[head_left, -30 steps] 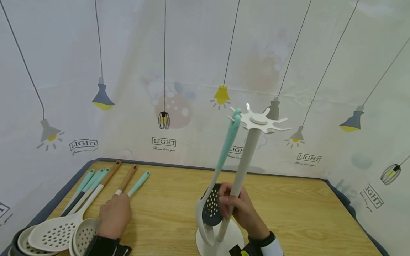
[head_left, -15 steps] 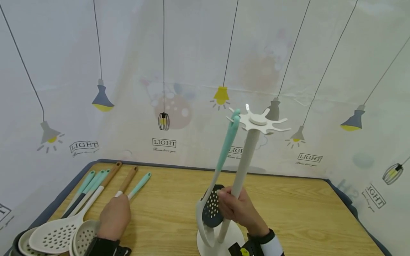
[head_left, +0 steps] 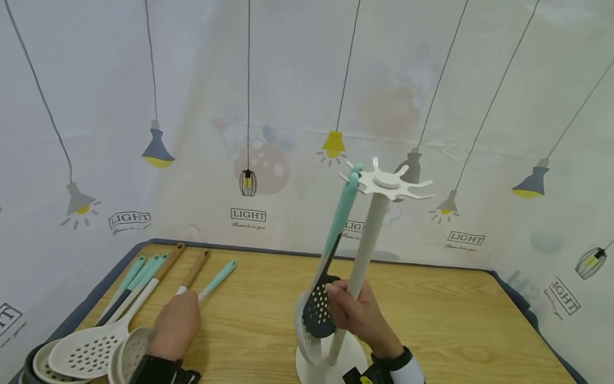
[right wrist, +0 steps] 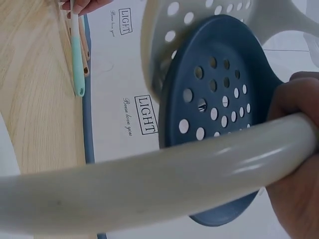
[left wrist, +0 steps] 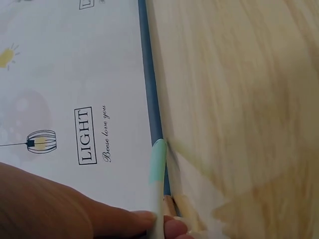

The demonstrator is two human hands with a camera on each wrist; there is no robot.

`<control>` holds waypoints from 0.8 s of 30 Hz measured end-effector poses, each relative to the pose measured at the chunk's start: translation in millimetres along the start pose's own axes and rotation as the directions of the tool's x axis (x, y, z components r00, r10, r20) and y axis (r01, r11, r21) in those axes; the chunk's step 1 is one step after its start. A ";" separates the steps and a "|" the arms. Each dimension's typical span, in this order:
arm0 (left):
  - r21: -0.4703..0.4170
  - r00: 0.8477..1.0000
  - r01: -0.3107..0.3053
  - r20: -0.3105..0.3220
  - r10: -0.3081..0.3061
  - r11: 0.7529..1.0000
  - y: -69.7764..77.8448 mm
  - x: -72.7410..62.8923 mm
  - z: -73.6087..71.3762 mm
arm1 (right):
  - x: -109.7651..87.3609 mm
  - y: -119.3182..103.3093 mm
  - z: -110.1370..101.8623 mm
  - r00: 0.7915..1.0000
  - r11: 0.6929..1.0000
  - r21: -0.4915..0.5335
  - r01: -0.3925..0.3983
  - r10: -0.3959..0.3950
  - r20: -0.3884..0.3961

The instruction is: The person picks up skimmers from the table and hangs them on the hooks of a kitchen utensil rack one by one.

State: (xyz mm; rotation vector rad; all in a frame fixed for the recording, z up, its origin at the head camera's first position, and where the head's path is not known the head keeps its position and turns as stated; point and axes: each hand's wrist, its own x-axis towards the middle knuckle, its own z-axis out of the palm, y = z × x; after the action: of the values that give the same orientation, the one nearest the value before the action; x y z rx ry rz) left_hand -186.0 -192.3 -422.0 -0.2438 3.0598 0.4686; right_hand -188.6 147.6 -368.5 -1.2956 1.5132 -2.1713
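My left hand [head_left: 178, 326] pinches the white neck of a utensil with a mint handle [head_left: 219, 278]; its head end is hidden by the hand or merges with nearby utensils. The left wrist view shows the thumb and fingers on the neck below the mint handle [left wrist: 158, 162]. My right hand [head_left: 357, 314] grips the pole [head_left: 369, 240] of a white utensil stand with a hooked top [head_left: 387, 181]. Two mint-handled utensils hang from one side: a dark perforated skimmer [right wrist: 219, 84] beside my right fingers, and a white utensil [head_left: 307, 341] behind it, also perforated in the right wrist view.
At the table's left lie several utensils, including a large white skimmer [head_left: 88, 349] with a brown handle, mint handles [head_left: 136, 274] and a brown handle [head_left: 195, 269]. Rounded perforated heads [head_left: 134, 352] sit near my left wrist. The stand's round base [head_left: 352, 357] rests on the wooden table [head_left: 455, 309].
My right fingers have closed further round the pole. The hanging utensils have shifted, so the skimmer's dark neck now shows. The mint handle in my left hand has moved slightly right.
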 end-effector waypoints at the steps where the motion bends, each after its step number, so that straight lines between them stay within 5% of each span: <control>1: 0.007 1.000 -0.010 -0.014 0.010 1.000 0.8 -0.8 -0.2 | -0.1 0.1 0.5 1.000 1.000 -0.004 0.002 -0.002 -0.006; 8: -0.003 0.993 -0.046 -0.106 0.045 0.999 6.2 -6.7 -5.2 | -0.2 -1.6 1.7 0.998 0.997 -0.080 0.005 -0.010 -0.065; 15: -0.030 0.990 -0.062 -0.125 0.058 0.998 14.0 -11.8 -15.0 | 0.6 -1.5 4.4 0.989 0.987 -0.155 -0.030 0.006 -0.151; 24: -0.066 0.979 -0.094 -0.188 0.080 0.993 25.8 -17.3 -26.3 | 2.3 4.2 9.1 0.974 0.973 -0.227 0.040 -0.088 -0.208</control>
State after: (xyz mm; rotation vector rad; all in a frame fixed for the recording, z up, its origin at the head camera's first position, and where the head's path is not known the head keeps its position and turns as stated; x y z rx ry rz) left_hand -173.4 -173.2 -388.3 -0.1645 3.2494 0.5977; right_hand -184.5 138.3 -369.9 -1.2171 1.8685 -2.3034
